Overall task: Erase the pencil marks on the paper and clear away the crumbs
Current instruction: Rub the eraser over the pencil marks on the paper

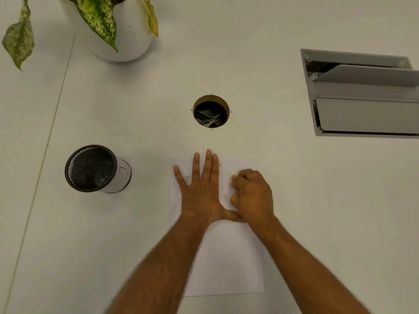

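Note:
A white sheet of paper (229,257) lies on the table in front of me. My left hand (201,191) rests flat on its upper part, fingers spread, pressing it down. My right hand (252,193) is curled into a fist on the paper's upper right, right beside the left thumb. Whatever it grips is hidden inside the fingers. A few small dark specks (221,177) lie on the paper between the two hands.
A black mesh pen cup (95,168) stands to the left. A round cable hole (210,111) sits beyond the paper. At the right is a grey flap box (362,96) set in the table. A white plant pot (127,39) stands far left.

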A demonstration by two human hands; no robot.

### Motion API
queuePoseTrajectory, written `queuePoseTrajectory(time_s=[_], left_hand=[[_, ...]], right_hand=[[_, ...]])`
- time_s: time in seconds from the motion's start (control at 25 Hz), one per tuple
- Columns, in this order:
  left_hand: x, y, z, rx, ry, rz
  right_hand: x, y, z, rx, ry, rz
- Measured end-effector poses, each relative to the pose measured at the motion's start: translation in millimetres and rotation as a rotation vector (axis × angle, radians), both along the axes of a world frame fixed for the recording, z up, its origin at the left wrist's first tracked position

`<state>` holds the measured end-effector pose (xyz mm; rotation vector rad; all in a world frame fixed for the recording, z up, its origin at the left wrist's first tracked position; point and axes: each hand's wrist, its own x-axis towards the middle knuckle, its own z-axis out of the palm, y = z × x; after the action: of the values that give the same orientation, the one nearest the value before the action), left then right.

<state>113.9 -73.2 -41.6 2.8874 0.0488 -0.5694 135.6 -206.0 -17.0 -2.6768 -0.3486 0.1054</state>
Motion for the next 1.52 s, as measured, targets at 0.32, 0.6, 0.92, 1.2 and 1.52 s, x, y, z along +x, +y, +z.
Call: queuePoseTrajectory(time_s=[0.32,0.6,0.92,1.2,1.52], left_hand=[[-1.0,4.0,-0.5,-0.017,-0.03,-0.017],[-10.4,33.6,-3.5,-0.01,-0.102,-0.007],[-9.3,32.9,-4.7,0.007,-0.09,0.003],[-9.2,31.5,-5.6,0.008,-0.099,0.014],[-9.3,31.5,-7.5,-0.013,-0.113,-0.004]], right_hand=[[17.2,4.1,-0.7,-0.017,-0.021,-0.037],[16.8,2.6,1.0,-0.001,-0.02,-0.019],[-35.2,5.9,1.6,0.132,-0.002,0.054],[-34.9,11.6,-0.9,0.057,-0.015,0.092],[23.8,36.9,-1.5,0.014,0.008,0.046]])
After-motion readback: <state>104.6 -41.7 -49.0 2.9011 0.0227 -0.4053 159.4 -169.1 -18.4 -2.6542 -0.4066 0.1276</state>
